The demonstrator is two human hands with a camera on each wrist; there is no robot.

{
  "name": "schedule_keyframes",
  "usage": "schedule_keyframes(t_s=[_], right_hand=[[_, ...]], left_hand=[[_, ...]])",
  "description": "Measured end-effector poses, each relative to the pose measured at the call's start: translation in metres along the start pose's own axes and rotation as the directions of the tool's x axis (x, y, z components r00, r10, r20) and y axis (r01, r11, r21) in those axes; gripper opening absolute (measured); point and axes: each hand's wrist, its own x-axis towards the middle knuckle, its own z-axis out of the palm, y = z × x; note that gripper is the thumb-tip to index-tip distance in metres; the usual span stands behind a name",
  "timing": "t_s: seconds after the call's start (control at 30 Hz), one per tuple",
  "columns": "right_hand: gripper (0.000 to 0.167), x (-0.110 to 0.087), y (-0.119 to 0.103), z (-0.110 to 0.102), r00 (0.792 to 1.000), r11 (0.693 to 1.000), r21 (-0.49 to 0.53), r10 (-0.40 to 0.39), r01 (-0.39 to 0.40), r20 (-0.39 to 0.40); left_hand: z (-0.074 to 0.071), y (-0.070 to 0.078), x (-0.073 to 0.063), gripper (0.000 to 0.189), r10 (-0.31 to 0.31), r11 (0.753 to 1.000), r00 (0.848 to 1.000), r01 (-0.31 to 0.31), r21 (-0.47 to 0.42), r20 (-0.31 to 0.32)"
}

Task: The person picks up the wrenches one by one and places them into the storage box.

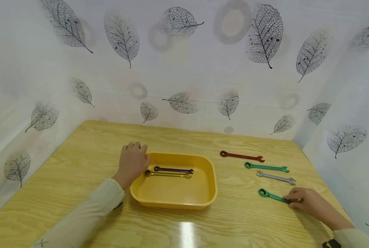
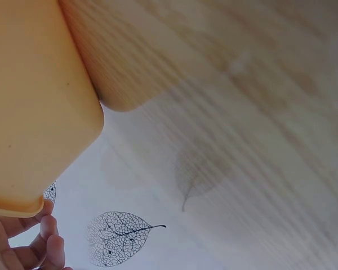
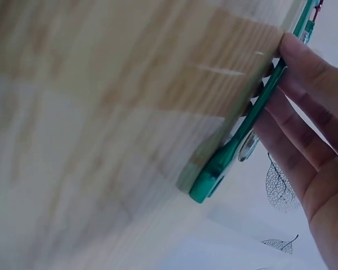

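My left hand (image 1: 132, 162) grips the far left corner of a yellow plastic tray (image 1: 173, 203), its fingers over the rim. In the left wrist view, fingertips (image 2: 55, 250) curl beneath the tray's edge (image 2: 22, 207). Inside the tray a purple wrench (image 1: 173, 169) and a gold wrench (image 1: 169, 174) lie side by side. At the right, my right hand (image 1: 306, 201) pinches the near green wrench (image 1: 274, 196) by its open end, between thumb and fingers. That wrench (image 3: 239, 135) lies at or just above the tabletop; I cannot tell which.
Beyond the right hand, a silver wrench (image 1: 275, 177), another green wrench (image 1: 266, 167) and a red wrench (image 1: 241, 156) lie in a staggered row on the wooden table (image 1: 234, 224). A leaf-patterned cloth (image 1: 184, 69) rises behind the table and along both sides.
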Motion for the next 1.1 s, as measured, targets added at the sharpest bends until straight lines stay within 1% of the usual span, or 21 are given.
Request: schedule_keyframes(t_s=[0.1,0.2,0.37,0.6,0.67,0.77,0.9,1.1], right_hand=[[0.022,0.002,-0.001,-0.001,1.000,1.000,-0.019,-0.006,0.006,0.006],[0.022,0.002,-0.002,-0.001,1.000,1.000,-0.016,-0.010,0.010,0.012],[0.022,0.002,0.000,-0.001,0.999,0.999,-0.018,-0.044,0.044,0.004],[0.021,-0.001,0.003,0.005,0.993,0.994,-0.015,-0.108,0.107,-0.045],[0.020,-0.001,0.003,0.005,0.992,0.994,-0.011,-0.113,0.112,-0.056],[0.020,-0.001,0.002,0.004,0.992,0.994,-0.023,-0.104,0.103,-0.071],[0.019,-0.001,-0.002,0.000,0.994,0.996,-0.067,-0.072,0.067,-0.080],[0.016,0.002,-0.009,-0.005,0.996,0.996,-0.086,0.009,-0.017,-0.094]], left_hand=[[-0.001,0.000,0.000,0.017,0.002,1.000,1.000,-0.002,0.001,-0.001],[-0.001,0.000,0.000,0.017,0.005,1.000,1.000,-0.005,0.004,-0.004],[-0.001,0.000,-0.001,0.016,0.006,1.000,1.000,-0.006,0.011,-0.011],[0.000,0.001,-0.002,0.015,0.000,1.000,1.000,0.000,0.000,-0.013],[0.000,0.001,-0.002,0.015,-0.002,1.000,1.000,0.002,-0.002,-0.010],[0.000,0.001,-0.002,0.016,-0.005,1.000,1.000,0.005,0.000,-0.005],[0.001,0.001,-0.002,0.016,-0.008,1.000,1.000,0.008,0.001,-0.001],[0.001,0.000,-0.002,0.015,-0.007,1.000,1.000,0.007,0.005,-0.004]])
